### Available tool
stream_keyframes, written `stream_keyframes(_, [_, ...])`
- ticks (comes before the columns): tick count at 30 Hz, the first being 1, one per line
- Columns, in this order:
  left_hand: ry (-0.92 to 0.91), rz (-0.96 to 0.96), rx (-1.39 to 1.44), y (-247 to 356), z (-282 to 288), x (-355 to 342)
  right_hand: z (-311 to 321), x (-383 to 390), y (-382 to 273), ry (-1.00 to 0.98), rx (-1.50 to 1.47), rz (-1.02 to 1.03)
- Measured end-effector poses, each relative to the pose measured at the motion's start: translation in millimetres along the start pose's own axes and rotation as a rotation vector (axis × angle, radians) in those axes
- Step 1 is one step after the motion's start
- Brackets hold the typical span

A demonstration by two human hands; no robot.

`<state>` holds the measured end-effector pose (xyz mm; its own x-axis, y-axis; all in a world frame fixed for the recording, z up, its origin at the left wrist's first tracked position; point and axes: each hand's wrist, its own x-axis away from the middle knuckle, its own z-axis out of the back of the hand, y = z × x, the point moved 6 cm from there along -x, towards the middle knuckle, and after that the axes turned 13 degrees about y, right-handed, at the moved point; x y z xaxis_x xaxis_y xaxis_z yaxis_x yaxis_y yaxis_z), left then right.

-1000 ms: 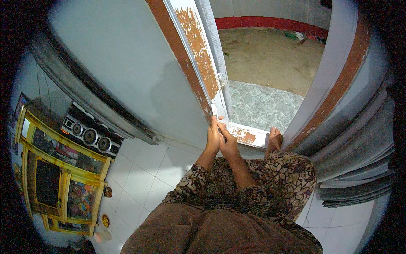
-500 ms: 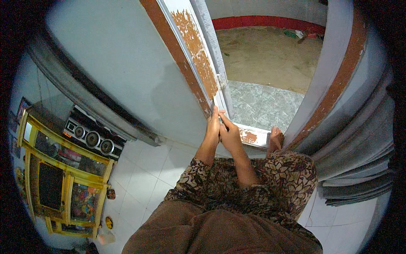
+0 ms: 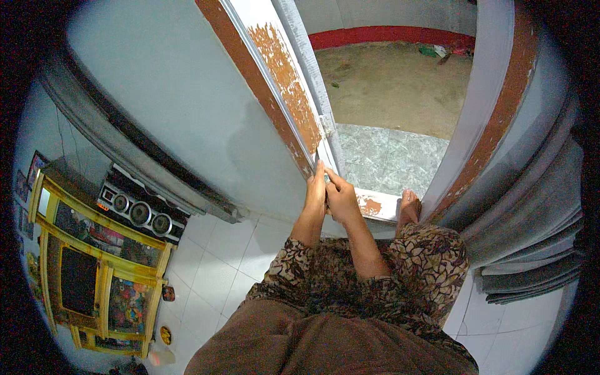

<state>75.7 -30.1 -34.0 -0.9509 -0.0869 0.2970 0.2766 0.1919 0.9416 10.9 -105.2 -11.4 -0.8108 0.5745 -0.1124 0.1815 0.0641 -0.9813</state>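
My left hand [image 3: 316, 192] and my right hand [image 3: 342, 197] are closed together, side by side, low on the left door post [image 3: 290, 87]. Its white paint is worn away in a long ragged strip, with brown showing. Between my fingers a thin, pointed, knife-like blade [image 3: 317, 154] sticks up against the post, at the lower end of the brown patch. Its handle is hidden in my grip. My right index finger reaches toward the left fingertips.
A partly stripped white sill [image 3: 373, 205] crosses the doorway beside my bare foot [image 3: 409, 206]. Beyond lie grey tiles [image 3: 387, 156] and bare ground. A grey curtain [image 3: 531, 250] hangs at right. At left stand a yellow cabinet [image 3: 103, 265] and a speaker unit [image 3: 140, 212].
The view has shifted slightly, so the doorway sits a little lower and further left. My hands keep their grip by the post, and less of the blade shows above my fingers.
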Motion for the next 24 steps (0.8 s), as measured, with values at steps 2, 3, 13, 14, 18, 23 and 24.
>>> stream_keyframes(2, [0.006, 0.024, 0.027, -6, 6, -3, -2, 4, 1, -0.012, -0.022, -0.046])
stream_keyframes(3, [0.011, 0.049, 0.04, -8, 8, -5, -4, 5, -2, -0.006, -0.033, -0.012])
stream_keyframes(13, [-0.022, 0.045, -0.098, -13, -16, -27, 2, -22, 13, 0.034, -0.075, -0.027])
stream_keyframes(14, [-0.039, 0.069, -0.052, -15, -15, -27, 2, -22, 18, 0.052, -0.029, -0.024])
stream_keyframes(18, [-0.081, 0.058, -0.033, -13, -8, -33, -7, -17, 21, 0.111, 0.082, 0.187])
stream_keyframes(23, [-0.17, 0.157, 0.023, -17, -5, -33, -8, 2, 40, 0.117, -0.149, -0.25])
stream_keyframes(24, [-0.189, 0.158, 0.048, -18, -5, -31, -7, 5, 37, 0.114, -0.147, -0.249])
